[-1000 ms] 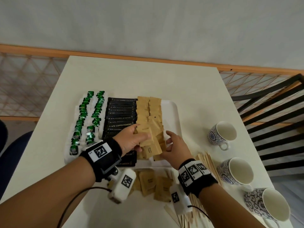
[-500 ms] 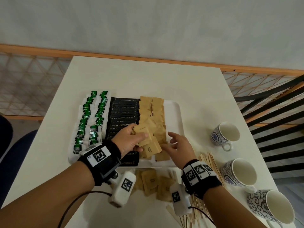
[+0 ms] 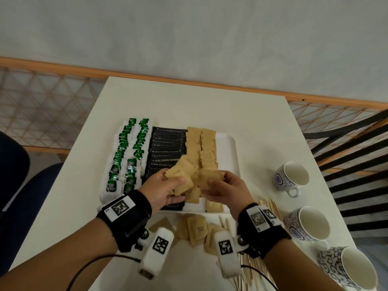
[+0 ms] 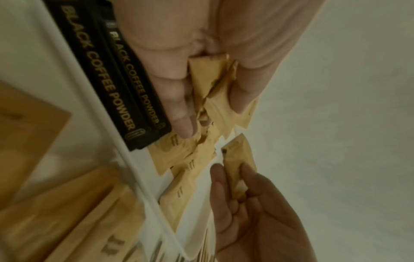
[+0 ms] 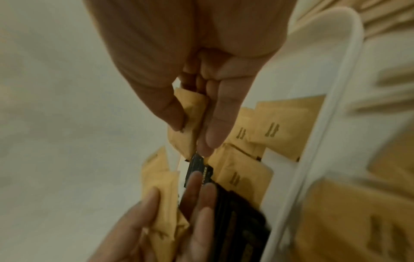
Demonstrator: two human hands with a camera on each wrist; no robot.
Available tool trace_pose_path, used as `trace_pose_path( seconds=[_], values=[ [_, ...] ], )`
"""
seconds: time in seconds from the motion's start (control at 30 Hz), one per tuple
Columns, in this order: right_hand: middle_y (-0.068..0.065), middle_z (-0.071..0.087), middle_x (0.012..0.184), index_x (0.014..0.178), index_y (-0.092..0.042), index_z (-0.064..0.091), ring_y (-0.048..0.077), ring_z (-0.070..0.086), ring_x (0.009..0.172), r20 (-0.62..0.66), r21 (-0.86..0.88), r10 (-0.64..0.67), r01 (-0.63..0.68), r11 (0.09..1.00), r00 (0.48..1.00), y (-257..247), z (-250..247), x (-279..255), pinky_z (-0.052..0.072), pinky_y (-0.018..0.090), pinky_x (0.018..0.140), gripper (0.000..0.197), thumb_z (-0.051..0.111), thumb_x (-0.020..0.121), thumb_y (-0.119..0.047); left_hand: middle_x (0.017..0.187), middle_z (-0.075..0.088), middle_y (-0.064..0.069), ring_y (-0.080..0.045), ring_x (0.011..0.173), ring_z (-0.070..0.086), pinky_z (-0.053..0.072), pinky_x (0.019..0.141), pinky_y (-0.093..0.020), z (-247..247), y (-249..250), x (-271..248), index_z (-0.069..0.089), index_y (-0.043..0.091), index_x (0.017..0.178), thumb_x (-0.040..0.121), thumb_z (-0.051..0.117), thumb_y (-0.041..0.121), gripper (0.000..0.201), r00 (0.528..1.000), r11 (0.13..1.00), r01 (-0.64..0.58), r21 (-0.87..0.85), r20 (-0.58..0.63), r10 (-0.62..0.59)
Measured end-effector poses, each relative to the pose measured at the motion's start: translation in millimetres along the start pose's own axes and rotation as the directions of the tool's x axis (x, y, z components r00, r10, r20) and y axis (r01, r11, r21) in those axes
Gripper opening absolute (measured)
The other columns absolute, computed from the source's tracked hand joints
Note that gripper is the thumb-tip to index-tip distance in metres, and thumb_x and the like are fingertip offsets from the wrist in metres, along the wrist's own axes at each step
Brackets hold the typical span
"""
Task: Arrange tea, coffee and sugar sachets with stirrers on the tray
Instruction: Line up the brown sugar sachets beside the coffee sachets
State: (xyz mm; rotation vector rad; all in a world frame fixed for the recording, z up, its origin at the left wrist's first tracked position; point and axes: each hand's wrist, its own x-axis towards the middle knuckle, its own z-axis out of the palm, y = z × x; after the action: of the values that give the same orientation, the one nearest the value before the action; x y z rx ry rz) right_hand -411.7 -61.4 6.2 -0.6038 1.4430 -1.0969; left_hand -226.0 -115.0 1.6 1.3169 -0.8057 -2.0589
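So the right hand (image 3: 225, 189) has just pulled one brown sugar sachet (image 3: 211, 179) off the fan that the left hand (image 3: 165, 191) is holding. Half a second ago it was open and reaching in; now thumb and fingers pinch that single sachet, just beside the left hand's bunch (image 3: 182, 175). The left hand is curled round several sachets, held over the near end of the tray (image 3: 230, 148).

Looks to me like the next one is about to get dealt onto the near end of the sugar rows (image 3: 201, 148), which sit beside the black coffee sachets (image 3: 167, 152) and the green tea bags (image 3: 130, 156).

Plenty left though: loose sugar sachets (image 3: 197, 226) lie on the desk (image 3: 189, 101) near the tray, and the wooden stirrers (image 3: 270, 206) are off it too, near the cups (image 3: 291, 176).
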Motion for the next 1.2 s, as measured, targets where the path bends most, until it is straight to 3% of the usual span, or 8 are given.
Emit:
trace_pose_path(
  seconds=[0.07,0.2,0.37,0.47,0.63,0.8,0.93,1.2],
  values=[
    [0.012,0.070,0.083,0.095,-0.006,0.059,0.024,0.068,0.074,0.013,-0.016,0.014,-0.013,1.000,1.000,1.7,4.9,-1.3,0.056,0.034,0.070,0.014,0.067,0.084,-0.003,0.109,0.066,-0.013,-0.023,0.084,0.070,0.060,0.070,-0.036,2.2,-2.9,-4.6,0.056,0.011,0.113,0.090,0.062,0.009,0.024,0.998,1.000,0.030,0.003,0.046,-0.030],
    [0.001,0.066,0.077,0.086,-0.013,0.063,0.016,0.060,0.072,0.020,-0.300,-0.082,0.084,0.950,0.996,7.0,11.8,-1.1,0.051,0.030,0.069,0.009,0.071,0.082,-0.013,0.105,0.068,-0.015,-0.025,0.077,0.071,0.059,0.063,-0.033,7.7,-2.9,-6.9,0.054,0.007,0.119,0.090,0.060,0.008,0.030,0.997,0.999,0.034,-0.010,0.066,-0.033],
    [-0.012,0.059,0.068,0.077,-0.029,0.067,0.003,0.051,0.061,0.042,-0.718,-0.192,0.164,0.677,0.980,0.7,3.7,-4.1,0.044,0.018,0.062,0.005,0.070,0.081,-0.030,0.105,0.067,-0.018,-0.026,0.079,0.071,0.060,0.067,-0.034,0.4,5.3,-6.3,0.051,0.003,0.124,0.091,0.058,0.006,0.034,0.999,0.999,0.017,-0.038,0.045,-0.015],
    [-0.013,0.061,0.066,0.084,-0.028,0.067,0.001,0.051,0.056,0.094,-0.741,-0.161,0.177,0.648,0.982,5.1,2.8,-2.5,0.042,0.011,0.056,0.003,0.066,0.083,-0.031,0.102,0.069,-0.019,-0.026,0.079,0.070,0.060,0.071,-0.034,-6.0,12.6,-6.3,0.053,0.002,0.123,0.092,0.057,0.007,0.032,0.999,0.999,0.002,-0.049,0.039,0.000],
    [-0.011,0.067,0.079,0.089,-0.029,0.066,0.004,0.060,0.073,0.046,-0.700,-0.107,0.109,0.706,0.993,13.3,6.6,-0.1,0.042,0.012,0.061,0.016,0.052,0.095,-0.033,0.102,0.069,-0.012,-0.023,0.083,0.067,0.061,0.068,-0.034,-24.3,24.8,-4.1,0.057,0.008,0.121,0.090,0.062,0.013,0.032,0.998,0.998,-0.046,-0.048,-0.056,0.043],
    [-0.012,0.063,0.088,0.100,-0.024,0.070,0.004,0.057,0.081,-0.013,-0.710,-0.115,0.072,0.701,0.993,22.8,11.8,2.8,0.037,0.005,0.064,0.018,0.058,0.092,-0.035,0.095,0.066,-0.010,-0.021,0.080,0.064,0.060,0.064,-0.032,-38.4,29.2,-3.4,0.060,0.008,0.110,0.089,0.062,0.012,0.021,0.991,0.997,-0.064,-0.033,-0.124,0.060],
    [-0.009,0.065,0.078,0.088,-0.021,0.066,0.007,0.059,0.070,-0.071,-0.704,-0.112,0.030,0.710,0.991,31.4,12.6,10.4,0.047,0.016,0.063,0.010,0.065,0.086,-0.031,0.092,0.066,-0.011,-0.021,0.078,0.064,0.060,0.068,-0.033,-42.4,25.3,-4.9,0.062,0.008,0.104,0.089,0.062,0.011,0.015,0.992,0.999,-0.048,0.016,-0.119,0.049],
    [-0.008,0.063,0.074,0.079,-0.026,0.060,0.006,0.059,0.068,-0.089,-0.764,-0.111,0.004,0.645,0.990,29.9,14.2,16.5,0.046,0.018,0.060,0.012,0.070,0.079,-0.032,0.097,0.067,-0.013,-0.023,0.079,0.066,0.060,0.068,-0.034,-36.5,16.4,-4.8,0.060,0.007,0.104,0.088,0.064,0.008,0.016,0.995,0.989,0.026,0.148,-0.095,-0.012]
  ],
)
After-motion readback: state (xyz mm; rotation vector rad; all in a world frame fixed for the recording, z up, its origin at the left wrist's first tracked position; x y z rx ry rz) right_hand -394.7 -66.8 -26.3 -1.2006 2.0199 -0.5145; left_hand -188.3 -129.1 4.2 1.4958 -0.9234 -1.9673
